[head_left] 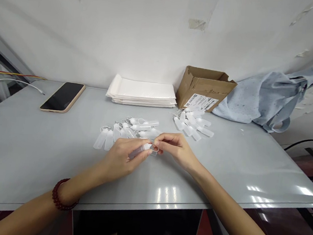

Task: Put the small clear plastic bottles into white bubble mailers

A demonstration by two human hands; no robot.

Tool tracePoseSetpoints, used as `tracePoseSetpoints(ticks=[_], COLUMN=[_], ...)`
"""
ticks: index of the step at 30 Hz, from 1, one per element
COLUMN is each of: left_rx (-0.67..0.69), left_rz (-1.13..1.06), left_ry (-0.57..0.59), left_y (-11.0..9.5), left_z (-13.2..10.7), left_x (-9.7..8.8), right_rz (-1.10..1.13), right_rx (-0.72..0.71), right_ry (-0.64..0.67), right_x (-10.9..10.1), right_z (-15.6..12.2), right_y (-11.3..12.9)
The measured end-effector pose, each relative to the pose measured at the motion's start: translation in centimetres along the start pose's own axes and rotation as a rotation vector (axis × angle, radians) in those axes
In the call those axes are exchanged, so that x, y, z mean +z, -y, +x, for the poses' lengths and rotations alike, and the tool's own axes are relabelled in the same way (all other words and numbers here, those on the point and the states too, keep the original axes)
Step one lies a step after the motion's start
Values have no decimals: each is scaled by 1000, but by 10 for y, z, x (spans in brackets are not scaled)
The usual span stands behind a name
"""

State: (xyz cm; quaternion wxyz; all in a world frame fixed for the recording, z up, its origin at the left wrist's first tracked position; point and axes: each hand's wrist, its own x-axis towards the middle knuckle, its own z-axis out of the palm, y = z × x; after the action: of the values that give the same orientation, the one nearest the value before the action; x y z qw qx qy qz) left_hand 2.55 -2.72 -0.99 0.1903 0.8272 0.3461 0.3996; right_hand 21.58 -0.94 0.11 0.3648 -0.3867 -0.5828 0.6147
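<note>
My left hand (124, 155) is closed around a small translucent plastic squeeze bottle (137, 152), its white nozzle pointing right. At that nozzle, the thumb and fingers of my right hand (171, 145) pinch the bottle's small cap, mostly hidden by the fingertips. A thin looped strap (156, 150) shows just below them. Behind my hands lies a loose group of similar bottles (145, 125) with looped straps, partly covered by my fingers. Another pile of these bottles (193, 125) rests farther right, in front of the cardboard box.
A stack of white padded envelopes (142, 91) lies against the wall, beside an open cardboard box (205, 87) with a label. Light blue cloth (260, 97) hangs at the right. A phone (62, 97) and a white cable (16, 80) are on the left of the grey table (42, 149).
</note>
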Motion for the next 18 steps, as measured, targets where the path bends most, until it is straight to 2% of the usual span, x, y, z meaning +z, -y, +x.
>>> tracePoseSetpoints(ticks=[15,18], left_rx=[17,3], left_rz=[28,32], left_ry=[-27,-34], left_y=[0,-1], left_z=[1,2], left_x=[-1,-1], right_rz=[-21,-82], right_rx=[5,-26], right_ry=[49,14], right_x=[0,-2], right_z=[-1,-1], right_y=[3,6])
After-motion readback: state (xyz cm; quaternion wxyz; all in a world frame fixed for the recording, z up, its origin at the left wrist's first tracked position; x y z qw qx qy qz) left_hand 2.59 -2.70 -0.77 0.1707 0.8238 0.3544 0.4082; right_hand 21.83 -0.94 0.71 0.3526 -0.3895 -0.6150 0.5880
